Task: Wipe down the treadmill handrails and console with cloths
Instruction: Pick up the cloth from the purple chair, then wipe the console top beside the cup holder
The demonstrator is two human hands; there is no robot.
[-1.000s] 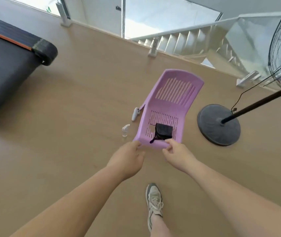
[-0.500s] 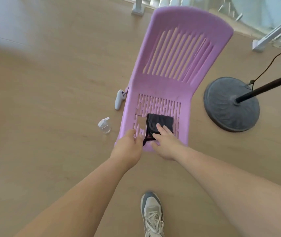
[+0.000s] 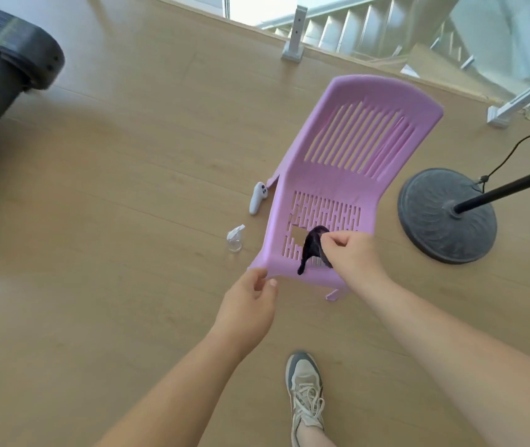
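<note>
Dark cloth (image 3: 311, 250), judged soft, light and limp, hung over the purple chair (image 3: 350, 175) seat, pinched at its top edge in the right hand (image 3: 350, 253); left hand (image 3: 250, 301) loosely curled, empty.

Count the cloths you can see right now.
1: a dark, crumpled fabric cloth pinched in the right hand above the purple plastic chair seat. A second cloth may be hidden behind the hand.
</note>
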